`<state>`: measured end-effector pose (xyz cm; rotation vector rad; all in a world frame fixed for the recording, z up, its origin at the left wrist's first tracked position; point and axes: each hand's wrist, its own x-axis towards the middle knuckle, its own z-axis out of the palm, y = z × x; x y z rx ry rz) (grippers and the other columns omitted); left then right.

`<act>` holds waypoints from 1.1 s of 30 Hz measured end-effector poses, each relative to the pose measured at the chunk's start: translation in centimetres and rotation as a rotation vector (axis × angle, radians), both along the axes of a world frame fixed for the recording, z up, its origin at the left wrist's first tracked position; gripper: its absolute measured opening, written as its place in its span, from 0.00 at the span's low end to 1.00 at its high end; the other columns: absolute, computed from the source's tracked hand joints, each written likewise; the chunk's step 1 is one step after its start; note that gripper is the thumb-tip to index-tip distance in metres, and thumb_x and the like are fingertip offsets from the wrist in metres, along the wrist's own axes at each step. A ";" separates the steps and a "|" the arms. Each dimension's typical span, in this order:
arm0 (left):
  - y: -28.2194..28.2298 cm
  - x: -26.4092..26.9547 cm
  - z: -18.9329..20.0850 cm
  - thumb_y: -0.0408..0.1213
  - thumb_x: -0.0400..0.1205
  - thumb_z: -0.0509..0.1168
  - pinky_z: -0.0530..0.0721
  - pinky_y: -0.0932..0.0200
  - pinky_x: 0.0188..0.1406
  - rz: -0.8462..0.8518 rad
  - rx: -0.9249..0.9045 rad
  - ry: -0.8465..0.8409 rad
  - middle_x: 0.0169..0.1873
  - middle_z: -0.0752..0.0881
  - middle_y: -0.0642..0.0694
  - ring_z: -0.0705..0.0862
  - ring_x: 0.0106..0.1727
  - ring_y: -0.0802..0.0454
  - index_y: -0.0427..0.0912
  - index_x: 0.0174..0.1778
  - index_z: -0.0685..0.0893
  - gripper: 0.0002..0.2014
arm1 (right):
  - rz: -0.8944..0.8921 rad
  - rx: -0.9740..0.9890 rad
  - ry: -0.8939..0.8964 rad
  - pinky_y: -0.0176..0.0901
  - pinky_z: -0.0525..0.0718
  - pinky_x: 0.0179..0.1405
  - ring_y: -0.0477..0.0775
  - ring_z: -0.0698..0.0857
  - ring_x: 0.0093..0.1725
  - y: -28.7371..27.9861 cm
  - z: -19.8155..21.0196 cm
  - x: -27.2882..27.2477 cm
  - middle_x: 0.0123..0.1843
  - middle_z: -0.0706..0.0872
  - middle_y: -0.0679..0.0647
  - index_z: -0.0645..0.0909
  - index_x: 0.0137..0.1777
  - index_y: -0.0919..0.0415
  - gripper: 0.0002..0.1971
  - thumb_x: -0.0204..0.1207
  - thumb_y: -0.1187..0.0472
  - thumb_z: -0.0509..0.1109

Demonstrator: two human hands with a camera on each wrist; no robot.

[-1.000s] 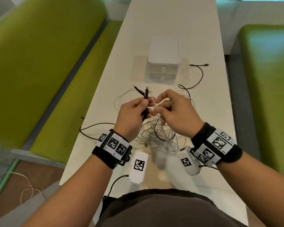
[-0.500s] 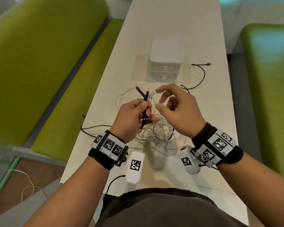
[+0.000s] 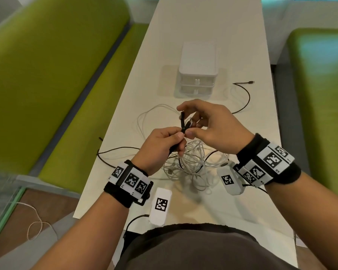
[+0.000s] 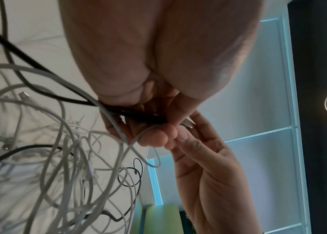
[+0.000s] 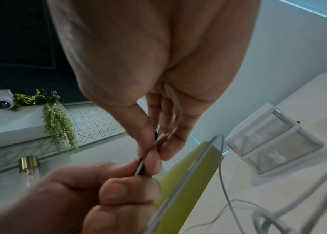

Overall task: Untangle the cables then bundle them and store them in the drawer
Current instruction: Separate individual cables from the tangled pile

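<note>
Cables (image 3: 191, 164) lie in a white and black tangle at the centre of the head view, on the table (image 3: 207, 22) just below your hands. From it a black cable (image 3: 183, 125) rises between your two hands. Your left hand (image 3: 160, 147) curls its fingers round that cable, thumb pressed against it. Your right hand (image 3: 213, 123) pinches the cable's upper end between thumb and forefinger, the other fingers loosely bent; a white plug sits near them, though you cannot tell whether it is held. White loops hang from the left hand in the left wrist view. The drawer unit (image 3: 197, 69) stands above your hands in the frame, both drawers closed. A loose black strand (image 3: 242, 94) curves to its right. Green benches (image 3: 47, 75) flank the table at left and right edges.
</note>
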<state>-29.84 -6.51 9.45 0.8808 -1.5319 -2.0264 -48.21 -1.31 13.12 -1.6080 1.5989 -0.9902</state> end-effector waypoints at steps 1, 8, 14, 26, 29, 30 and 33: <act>0.0 0.0 -0.1 0.34 0.84 0.61 0.78 0.55 0.39 -0.002 0.017 0.004 0.30 0.80 0.42 0.77 0.33 0.45 0.39 0.42 0.88 0.11 | -0.012 0.000 -0.020 0.55 0.89 0.57 0.49 0.89 0.45 0.0 0.0 0.0 0.53 0.89 0.42 0.83 0.67 0.46 0.28 0.70 0.70 0.80; -0.2 -0.2 0.3 0.29 0.92 0.54 0.83 0.51 0.48 -0.037 0.082 0.003 0.31 0.80 0.44 0.80 0.33 0.47 0.32 0.47 0.84 0.15 | -0.060 -0.012 -0.094 0.53 0.90 0.56 0.50 0.90 0.46 0.0 0.2 0.2 0.54 0.91 0.45 0.84 0.68 0.47 0.28 0.70 0.71 0.80; -1.1 -0.9 1.6 0.30 0.92 0.52 0.86 0.49 0.49 0.290 0.056 0.206 0.31 0.83 0.44 0.81 0.32 0.49 0.35 0.47 0.81 0.14 | -0.149 0.142 -0.307 0.56 0.92 0.53 0.56 0.93 0.46 0.7 -1.6 2.3 0.48 0.92 0.54 0.79 0.70 0.52 0.19 0.81 0.59 0.74; -2.6 1.8 -0.1 0.48 0.90 0.56 0.66 0.56 0.27 0.183 -0.324 -0.272 0.27 0.71 0.59 0.66 0.26 0.55 0.54 0.45 0.74 0.09 | -0.019 0.259 0.575 0.54 0.69 0.59 0.49 0.81 0.44 1.6 -5.3 0.5 0.36 0.86 0.44 0.86 0.41 0.50 0.15 0.81 0.42 0.71; -1.7 1.9 -0.1 0.45 0.84 0.67 0.72 0.55 0.34 -0.034 -0.536 -0.502 0.35 0.76 0.57 0.71 0.29 0.59 0.52 0.48 0.69 0.11 | -0.100 -0.019 0.748 0.54 0.68 0.52 0.58 0.76 0.52 1.4 -4.2 0.3 0.43 0.84 0.47 0.89 0.44 0.51 0.11 0.81 0.46 0.72; -1.5 1.8 0.0 0.41 0.83 0.69 0.71 0.57 0.34 -0.101 -0.618 -0.556 0.37 0.77 0.57 0.73 0.29 0.61 0.49 0.50 0.68 0.13 | -0.109 -0.111 0.723 0.53 0.70 0.49 0.58 0.75 0.51 1.5 -3.8 0.4 0.43 0.84 0.46 0.88 0.46 0.52 0.09 0.82 0.48 0.72; -1.4 1.4 0.9 0.41 0.84 0.68 0.66 0.60 0.29 -0.219 -0.846 -0.665 0.40 0.84 0.54 0.76 0.28 0.62 0.48 0.49 0.66 0.13 | -0.088 -0.120 0.404 0.56 0.80 0.41 0.51 0.79 0.40 1.9 -3.1 0.7 0.38 0.84 0.46 0.80 0.53 0.49 0.03 0.85 0.52 0.68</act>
